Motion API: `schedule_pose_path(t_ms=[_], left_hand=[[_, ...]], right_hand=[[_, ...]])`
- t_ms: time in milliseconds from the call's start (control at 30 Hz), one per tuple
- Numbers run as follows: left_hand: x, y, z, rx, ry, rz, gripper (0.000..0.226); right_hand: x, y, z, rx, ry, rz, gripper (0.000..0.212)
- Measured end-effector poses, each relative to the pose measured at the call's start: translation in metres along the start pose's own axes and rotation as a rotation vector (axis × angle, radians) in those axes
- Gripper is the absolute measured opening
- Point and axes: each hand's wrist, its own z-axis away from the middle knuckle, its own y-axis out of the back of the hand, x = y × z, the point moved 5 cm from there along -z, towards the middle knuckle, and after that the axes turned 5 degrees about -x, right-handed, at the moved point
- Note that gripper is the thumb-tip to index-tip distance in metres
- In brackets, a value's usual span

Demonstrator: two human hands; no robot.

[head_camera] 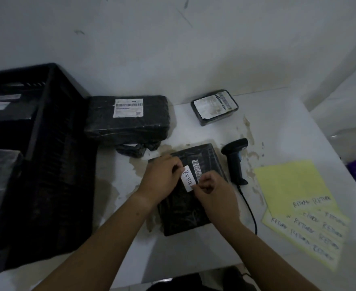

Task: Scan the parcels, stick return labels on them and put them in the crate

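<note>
A flat black parcel [185, 208] with a barcode sticker lies on the white table [277, 122] in front of me. Over it I hold a white label [187, 178] with "RETURN" written on it. My left hand [162, 177] pinches the label's upper end and my right hand [212, 192] pinches its lower end. A black barcode scanner [234, 160] lies just right of the parcel, its cable trailing toward me. The black crate [53, 164] stands at the left with wrapped parcels inside.
A large black parcel [128, 118] with a shipping label sits beside the crate, and a small one [213, 107] lies at the back. Yellow sheets of "RETURN" labels [298, 206] lie at the right. The table's right edge is close behind them.
</note>
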Motion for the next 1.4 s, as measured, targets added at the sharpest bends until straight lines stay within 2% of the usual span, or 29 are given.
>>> schedule_pose_path(t_ms=[200, 367, 467, 533, 633, 800, 967, 1000, 1033, 1067, 1133, 1167, 1200, 1267, 1300, 1367, 1400], left_hand=[[-0.011, -0.012, -0.008, 0.003, -0.056, -0.14, 0.011], [-0.013, -0.015, -0.006, 0.052, -0.126, -0.152, 0.016], [-0.022, -0.012, -0.002, 0.139, -0.062, -0.1, 0.03], [-0.032, -0.013, -0.001, 0.146, 0.041, 0.0, 0.051], [-0.041, -0.019, -0.005, 0.054, 0.109, 0.078, 0.072], [-0.047, -0.026, -0.011, -0.01, 0.172, -0.052, 0.066], [-0.049, -0.028, -0.014, -0.036, 0.175, -0.047, 0.059], [-0.049, -0.026, -0.013, -0.03, 0.173, 0.015, 0.059], [-0.048, -0.021, -0.009, 0.005, 0.172, 0.117, 0.059], [-0.047, -0.012, -0.003, 0.077, 0.194, 0.238, 0.058], [-0.055, 0.002, 0.017, 0.203, 0.337, 0.505, 0.052], [-0.059, 0.003, 0.031, 0.161, 0.456, 0.647, 0.047], [-0.059, -0.002, 0.046, 0.031, 0.563, 0.759, 0.041], [-0.05, -0.018, 0.079, -0.248, 0.634, 0.85, 0.027], [-0.045, -0.022, 0.093, -0.267, 0.64, 0.886, 0.029], [-0.044, -0.017, 0.108, -0.113, 0.565, 0.9, 0.046], [-0.041, -0.009, 0.113, -0.046, 0.515, 0.87, 0.052]], right_hand=[[-0.006, -0.012, -0.004, -0.018, 0.048, 0.283, 0.011], [-0.013, -0.016, -0.007, -0.072, 0.116, 0.384, 0.019], [-0.01, -0.016, -0.009, -0.051, 0.157, 0.379, 0.022], [-0.008, -0.019, -0.003, -0.021, 0.334, 0.505, 0.027], [0.004, -0.037, 0.016, -0.091, 0.594, 0.79, 0.052], [0.021, -0.043, 0.028, -0.109, 0.577, 0.835, 0.057], [0.015, -0.013, 0.033, -0.057, 0.696, 0.731, 0.039], [0.015, -0.001, 0.033, -0.027, 0.65, 0.67, 0.035], [0.025, 0.012, 0.03, -0.001, 0.531, 0.61, 0.041], [0.035, 0.025, 0.027, 0.0, 0.337, 0.551, 0.056], [0.06, 0.041, 0.024, -0.126, -0.077, 0.344, 0.079], [0.066, 0.039, 0.025, -0.232, -0.226, 0.217, 0.077], [0.067, 0.034, 0.027, -0.338, -0.304, 0.11, 0.069], [0.063, 0.031, 0.04, -0.378, -0.239, -0.047, 0.053], [0.06, 0.028, 0.038, -0.352, -0.194, -0.044, 0.046], [0.047, 0.031, 0.034, -0.246, -0.088, -0.04, 0.04], [0.035, 0.035, 0.031, -0.241, -0.008, -0.035, 0.052]])
